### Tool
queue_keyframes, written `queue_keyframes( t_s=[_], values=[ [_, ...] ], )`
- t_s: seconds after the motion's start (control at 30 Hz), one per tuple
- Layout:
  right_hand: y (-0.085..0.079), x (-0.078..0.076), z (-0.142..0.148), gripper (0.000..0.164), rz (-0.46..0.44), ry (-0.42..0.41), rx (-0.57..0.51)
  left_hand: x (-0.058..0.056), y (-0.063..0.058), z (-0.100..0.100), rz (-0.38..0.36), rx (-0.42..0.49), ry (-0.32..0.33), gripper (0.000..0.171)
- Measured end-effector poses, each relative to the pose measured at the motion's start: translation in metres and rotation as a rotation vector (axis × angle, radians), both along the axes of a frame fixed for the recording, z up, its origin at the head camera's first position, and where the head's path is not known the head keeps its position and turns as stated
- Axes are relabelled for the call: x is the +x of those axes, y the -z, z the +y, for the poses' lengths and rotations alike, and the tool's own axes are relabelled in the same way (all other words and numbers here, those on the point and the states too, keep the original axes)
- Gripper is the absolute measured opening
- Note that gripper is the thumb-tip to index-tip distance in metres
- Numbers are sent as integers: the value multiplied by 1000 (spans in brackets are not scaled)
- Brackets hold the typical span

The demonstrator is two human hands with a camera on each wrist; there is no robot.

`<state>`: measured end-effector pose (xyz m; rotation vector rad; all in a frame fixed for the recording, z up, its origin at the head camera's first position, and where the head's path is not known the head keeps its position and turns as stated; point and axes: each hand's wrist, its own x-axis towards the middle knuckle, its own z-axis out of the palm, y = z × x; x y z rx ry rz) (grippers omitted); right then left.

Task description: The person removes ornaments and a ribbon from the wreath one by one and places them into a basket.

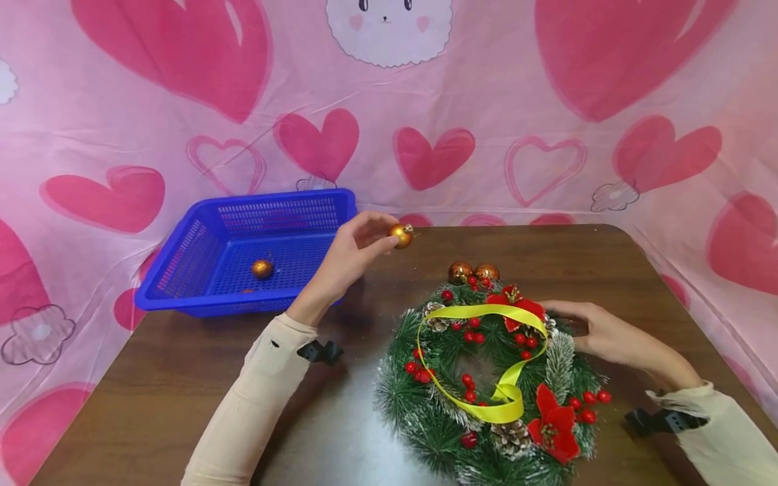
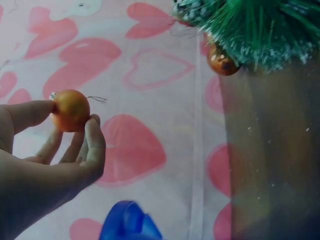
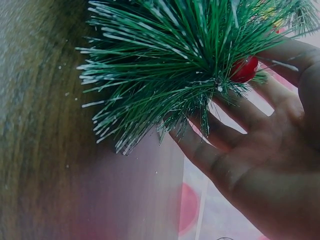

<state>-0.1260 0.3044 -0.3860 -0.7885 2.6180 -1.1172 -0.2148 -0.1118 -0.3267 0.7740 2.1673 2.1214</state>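
Note:
A shiny gold Christmas bauble [image 1: 400, 235] with a wire loop is pinched between the thumb and fingertips of my left hand [image 1: 355, 251], raised near the blue basket's right end. The left wrist view shows the bauble [image 2: 71, 111] with its wire sticking out. My right hand [image 1: 608, 337] rests at the upper right side of a green wreath [image 1: 419, 412]. In the right wrist view its fingers reach fairly straight among the frosted needles [image 3: 155, 65], their tips hidden, beside a red berry [image 3: 244, 69]. Two copper-gold baubles [image 1: 460, 273] sit at the wreath's far edge.
A blue perforated basket [image 1: 206, 302] with a gold bauble [image 1: 262, 268] inside stands at the back left. Yellow ribbon [image 1: 507, 408] loops over the wreath among pine cones [image 1: 510, 437], berries and red flowers [image 1: 554, 425]. Behind the brown table [image 1: 200, 405] hangs a pink heart-patterned cloth [image 1: 389, 101].

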Motion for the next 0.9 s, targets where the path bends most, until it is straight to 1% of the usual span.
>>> queue_keyframes(
  t_s=[0.17,0.37,0.63,0.73,0.9],
  values=[
    [0,0,-1,76,5,6,5,-2,-7,-9,20,-19,-64,28],
    [0,1,0,75,7,18,19,-5,-11,-18,2,-28,-140,29],
    [1,2,0,78,22,17,15,-8,-19,-33,10,-34,-284,30],
    [1,1,0,78,12,7,3,-11,-21,-40,0,-22,-318,31],
    [2,1,2,78,26,12,15,-16,-23,-50,3,-6,-370,32]
  ],
)
